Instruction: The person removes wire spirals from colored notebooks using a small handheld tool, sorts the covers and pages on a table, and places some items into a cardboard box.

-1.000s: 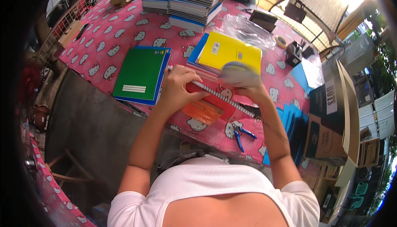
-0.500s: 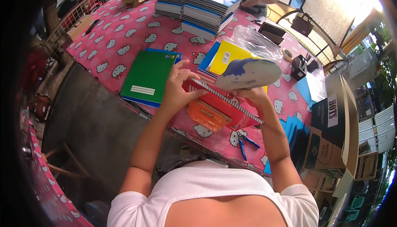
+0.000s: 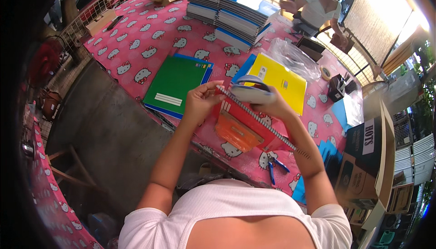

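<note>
A red notebook stands tilted on its edge in front of me, a wire coil running through its upper edge and sticking out past its right end. My left hand is closed on the notebook's left corner, thumb and fingers pinching beside the coil. A worn white and blue slipper is in my right hand, closed around it just above the coil. Leaning against the notebook's near side is an orange plastic-wrapped item. Blue-handled pliers lie near the table's front edge.
Left of the notebook lies a green notebook on blue ones; behind is a yellow notebook. Tall notebook stacks stand at the back. A cardboard box, blue sheets and clear plastic are to the right. Another person is beyond.
The slipper has come down and tipped, now close over the coil. My left hand keeps its pinch on the notebook. The view has shifted, and more of the other person shows.
</note>
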Demonstrator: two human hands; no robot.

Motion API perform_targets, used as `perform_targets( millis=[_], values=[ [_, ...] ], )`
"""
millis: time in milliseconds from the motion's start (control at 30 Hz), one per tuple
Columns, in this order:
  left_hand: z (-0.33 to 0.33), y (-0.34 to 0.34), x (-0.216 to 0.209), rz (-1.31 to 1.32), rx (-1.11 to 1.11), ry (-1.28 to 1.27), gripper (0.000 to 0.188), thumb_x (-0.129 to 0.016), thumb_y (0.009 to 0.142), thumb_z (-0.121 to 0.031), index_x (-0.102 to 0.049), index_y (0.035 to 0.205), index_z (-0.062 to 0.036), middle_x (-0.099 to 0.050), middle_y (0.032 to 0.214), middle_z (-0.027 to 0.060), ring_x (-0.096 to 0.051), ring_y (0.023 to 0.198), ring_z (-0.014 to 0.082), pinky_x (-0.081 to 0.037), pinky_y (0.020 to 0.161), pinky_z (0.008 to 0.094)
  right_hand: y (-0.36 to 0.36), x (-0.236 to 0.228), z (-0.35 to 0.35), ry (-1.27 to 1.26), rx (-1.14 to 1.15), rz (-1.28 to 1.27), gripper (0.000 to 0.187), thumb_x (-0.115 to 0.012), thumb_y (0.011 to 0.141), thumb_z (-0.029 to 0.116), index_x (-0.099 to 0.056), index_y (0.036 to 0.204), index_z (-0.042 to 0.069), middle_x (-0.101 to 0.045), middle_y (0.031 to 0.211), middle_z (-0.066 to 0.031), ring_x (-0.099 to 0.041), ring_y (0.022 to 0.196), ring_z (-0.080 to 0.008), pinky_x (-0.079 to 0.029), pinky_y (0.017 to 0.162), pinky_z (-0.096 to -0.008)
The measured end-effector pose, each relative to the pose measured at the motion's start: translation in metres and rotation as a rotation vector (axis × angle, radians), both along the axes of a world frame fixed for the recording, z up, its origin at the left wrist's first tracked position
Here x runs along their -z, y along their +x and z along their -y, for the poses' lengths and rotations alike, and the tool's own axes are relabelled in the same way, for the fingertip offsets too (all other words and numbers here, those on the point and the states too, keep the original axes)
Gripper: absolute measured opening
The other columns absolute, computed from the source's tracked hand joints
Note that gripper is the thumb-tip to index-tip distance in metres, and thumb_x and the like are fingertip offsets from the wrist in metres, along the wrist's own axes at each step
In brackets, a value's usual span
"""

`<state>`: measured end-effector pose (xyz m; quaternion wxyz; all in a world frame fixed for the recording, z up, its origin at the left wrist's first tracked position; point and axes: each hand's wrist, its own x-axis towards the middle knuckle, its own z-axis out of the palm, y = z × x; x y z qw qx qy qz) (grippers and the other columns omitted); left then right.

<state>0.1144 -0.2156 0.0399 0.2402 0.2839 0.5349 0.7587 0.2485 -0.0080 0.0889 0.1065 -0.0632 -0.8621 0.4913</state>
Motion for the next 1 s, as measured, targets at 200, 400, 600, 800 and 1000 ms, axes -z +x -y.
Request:
perform_targets(
  millis=[200, 400, 600, 800, 1000],
  values=[
    [0.018, -0.011, 0.002, -0.052, 0.034, -0.025, 0.034, -0.070, 0.080, 0.004, -0.065, 0.113, -0.0039, -0.068, 0.097, 0.0032, -0.060, 0.084, 0.0077, -0.050, 0.073, 0.0214, 0.095, 0.025, -0.055, 0.508, 0.951, -0.072, 0.038, -0.076, 0.070, 0.017, -0.065, 0.103, 0.003, -0.068, 0.091, -0.0179, -0.068, 0.084, -0.0304, -0.053, 0.064, -0.0362],
    [-0.009, -0.023, 0.009, 0.113, 0.264, 0.095, 0.020, -0.070, 0.082, -0.001, -0.067, 0.102, -0.0045, -0.068, 0.098, 0.0065, -0.061, 0.090, 0.0101, -0.048, 0.083, 0.0240, 0.224, 0.124, -0.136, 0.644, 1.205, 0.674, 0.053, -0.078, 0.070, 0.033, -0.060, 0.110, 0.004, -0.065, 0.102, -0.0222, -0.063, 0.094, -0.0402, -0.050, 0.079, -0.0482],
    [-0.019, -0.031, 0.003, 0.017, 0.257, 0.202, 0.017, -0.070, 0.084, -0.004, -0.066, 0.100, -0.0020, -0.068, 0.103, 0.0103, -0.064, 0.088, 0.0115, -0.051, 0.078, 0.0234, 0.213, 0.125, 0.034, 0.698, 0.822, 0.188, 0.051, -0.075, 0.076, 0.031, -0.056, 0.112, 0.001, -0.053, 0.125, -0.0229, -0.051, 0.116, -0.0401, -0.043, 0.095, -0.0436],
    [-0.041, -0.035, 0.009, 0.215, 0.437, 0.152, 0.015, -0.072, 0.082, -0.003, -0.065, 0.096, -0.0015, -0.069, 0.100, 0.0103, -0.063, 0.089, 0.0115, -0.051, 0.081, 0.0247, 0.231, 0.139, 0.130, 0.646, 0.993, 0.372, 0.043, -0.068, 0.084, 0.024, -0.055, 0.117, 0.000, -0.055, 0.115, -0.0209, -0.053, 0.109, -0.0357, -0.043, 0.091, -0.0422],
    [-0.055, 0.040, -0.044, -0.333, 0.157, 0.154, 0.015, -0.073, 0.081, 0.000, -0.062, 0.091, -0.0015, -0.066, 0.095, 0.0084, -0.062, 0.085, 0.0117, -0.052, 0.077, 0.0241, 0.188, -0.015, 0.169, 0.203, 0.841, -0.054, 0.040, -0.070, 0.080, 0.012, -0.057, 0.116, 0.001, -0.058, 0.109, -0.0183, -0.056, 0.100, -0.0324, -0.045, 0.086, -0.0387]
  ],
)
